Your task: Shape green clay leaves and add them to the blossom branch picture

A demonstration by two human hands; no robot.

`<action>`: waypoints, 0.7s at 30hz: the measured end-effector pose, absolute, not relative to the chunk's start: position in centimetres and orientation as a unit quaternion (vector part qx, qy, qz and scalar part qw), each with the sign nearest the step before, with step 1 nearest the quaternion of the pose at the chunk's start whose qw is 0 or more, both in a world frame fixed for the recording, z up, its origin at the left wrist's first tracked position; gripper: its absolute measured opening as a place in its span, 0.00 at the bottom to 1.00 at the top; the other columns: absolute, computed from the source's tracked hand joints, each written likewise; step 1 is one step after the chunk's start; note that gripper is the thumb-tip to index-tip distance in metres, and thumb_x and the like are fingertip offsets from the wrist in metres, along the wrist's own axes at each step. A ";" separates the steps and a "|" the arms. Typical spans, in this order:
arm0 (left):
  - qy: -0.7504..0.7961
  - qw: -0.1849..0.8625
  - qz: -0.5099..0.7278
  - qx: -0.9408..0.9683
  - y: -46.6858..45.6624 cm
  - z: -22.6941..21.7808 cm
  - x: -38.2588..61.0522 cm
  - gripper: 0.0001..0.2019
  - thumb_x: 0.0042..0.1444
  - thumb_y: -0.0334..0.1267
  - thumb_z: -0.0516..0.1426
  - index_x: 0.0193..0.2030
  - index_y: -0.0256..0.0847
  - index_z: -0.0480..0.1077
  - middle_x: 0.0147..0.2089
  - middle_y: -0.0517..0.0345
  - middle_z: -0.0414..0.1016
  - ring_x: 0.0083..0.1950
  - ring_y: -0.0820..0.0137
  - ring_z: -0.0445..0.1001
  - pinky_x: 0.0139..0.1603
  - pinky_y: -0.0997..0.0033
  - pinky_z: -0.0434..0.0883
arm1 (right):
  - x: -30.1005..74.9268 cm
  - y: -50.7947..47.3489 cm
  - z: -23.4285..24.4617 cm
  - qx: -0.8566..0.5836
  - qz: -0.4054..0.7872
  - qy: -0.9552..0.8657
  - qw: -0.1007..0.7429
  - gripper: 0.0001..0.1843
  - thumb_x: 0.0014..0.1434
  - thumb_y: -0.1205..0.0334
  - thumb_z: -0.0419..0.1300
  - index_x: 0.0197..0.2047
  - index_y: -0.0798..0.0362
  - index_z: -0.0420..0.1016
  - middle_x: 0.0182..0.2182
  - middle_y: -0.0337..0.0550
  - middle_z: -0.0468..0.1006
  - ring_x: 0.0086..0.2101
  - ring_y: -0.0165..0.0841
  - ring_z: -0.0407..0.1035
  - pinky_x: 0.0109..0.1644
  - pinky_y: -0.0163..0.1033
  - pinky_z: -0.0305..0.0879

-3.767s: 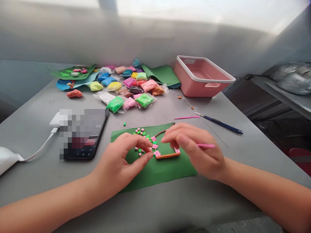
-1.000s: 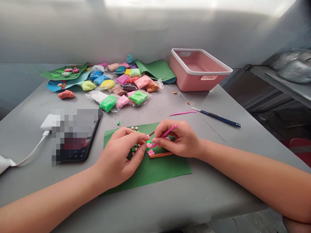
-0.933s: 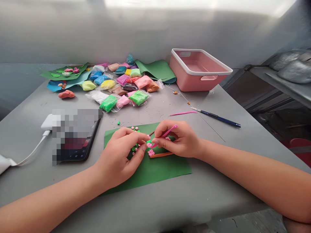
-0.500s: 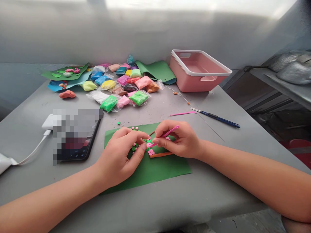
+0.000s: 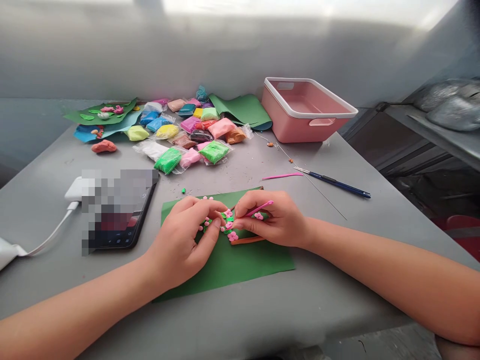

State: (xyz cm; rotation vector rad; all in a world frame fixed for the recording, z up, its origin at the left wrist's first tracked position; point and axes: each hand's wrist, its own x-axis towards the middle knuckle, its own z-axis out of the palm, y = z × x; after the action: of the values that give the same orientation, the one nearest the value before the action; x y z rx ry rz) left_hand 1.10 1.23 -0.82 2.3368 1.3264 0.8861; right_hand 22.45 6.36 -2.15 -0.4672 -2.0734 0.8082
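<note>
Green paper (image 5: 243, 260) lies flat on the grey table (image 5: 262, 310) under both hands, and on it sits a clay picture: a brown branch (image 5: 247, 241), small pink flowers (image 5: 233, 235) and green leaves (image 5: 229, 218). The right hand (image 5: 275, 220) has its thumb and forefinger pinched on a thin pink tool (image 5: 258, 207), whose tip points down among the leaves just left of the fingertips. The left hand (image 5: 187, 237) rests on the paper, fingers curled together beside the flowers, steadying the piece; whether they pinch anything I cannot tell. Several flowers and leaves are already stuck along the branch, so the picture looks well advanced, with fine shaping apparently under way. Beyond the fingers lie clay packets (image 5: 191, 135), a pink tub (image 5: 307, 107), a spare pink stick (image 5: 282, 175) and a dark tool (image 5: 337, 183); a phone (image 5: 123, 220) lies left of the left hand.
</note>
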 end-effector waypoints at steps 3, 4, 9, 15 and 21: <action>0.461 0.148 0.287 0.826 1.4 -0.7 0.7 0.12 0.64 0.31 0.50 0.51 0.42 0.69 0.40 0.56 0.81 0.45 0.63 0.73 0.48 0.61 0.72 | 22.5 6.3 -2.2 -0.182 0.325 -0.828 0.419 0.05 0.61 0.67 0.65 0.35 0.54 0.73 0.29 0.40 0.79 0.28 0.26 0.72 0.33 0.30 0.71; 0.456 0.144 0.275 0.834 1.5 -0.6 0.6 0.12 0.64 0.31 0.51 0.52 0.43 0.69 0.42 0.56 0.82 0.46 0.63 0.73 0.49 0.61 0.71 | 22.5 6.3 -2.2 -0.181 0.325 -0.829 0.417 0.04 0.61 0.68 0.65 0.35 0.54 0.73 0.30 0.40 0.79 0.28 0.26 0.72 0.33 0.30 0.71; 0.413 0.122 0.218 0.876 2.1 0.4 -0.3 0.13 0.62 0.31 0.53 0.53 0.44 0.69 0.42 0.57 0.81 0.46 0.63 0.71 0.48 0.64 0.71 | 22.5 6.3 -2.1 -0.186 0.326 -0.833 0.407 0.04 0.62 0.67 0.64 0.36 0.53 0.72 0.30 0.40 0.80 0.29 0.26 0.73 0.35 0.31 0.73; 0.364 0.124 0.187 0.904 2.6 0.2 -0.8 0.15 0.64 0.29 0.51 0.54 0.45 0.69 0.42 0.61 0.83 0.48 0.64 0.71 0.51 0.64 0.70 | 22.4 6.3 -2.1 -0.178 0.325 -0.831 0.414 0.05 0.63 0.66 0.64 0.35 0.53 0.71 0.29 0.40 0.80 0.28 0.27 0.74 0.33 0.30 0.72; 0.371 0.146 0.193 0.897 2.7 -0.1 -0.5 0.12 0.65 0.31 0.52 0.52 0.46 0.70 0.42 0.63 0.84 0.47 0.64 0.71 0.52 0.64 0.69 | 22.4 6.3 -2.2 -0.180 0.323 -0.833 0.412 0.05 0.62 0.67 0.64 0.35 0.53 0.72 0.30 0.40 0.80 0.29 0.27 0.74 0.34 0.31 0.72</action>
State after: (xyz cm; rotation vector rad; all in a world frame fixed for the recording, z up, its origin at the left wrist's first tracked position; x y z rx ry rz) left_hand -0.53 2.71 -0.10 2.5820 1.0675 0.5552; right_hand 22.42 6.25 -2.18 -0.4526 -2.0945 0.8121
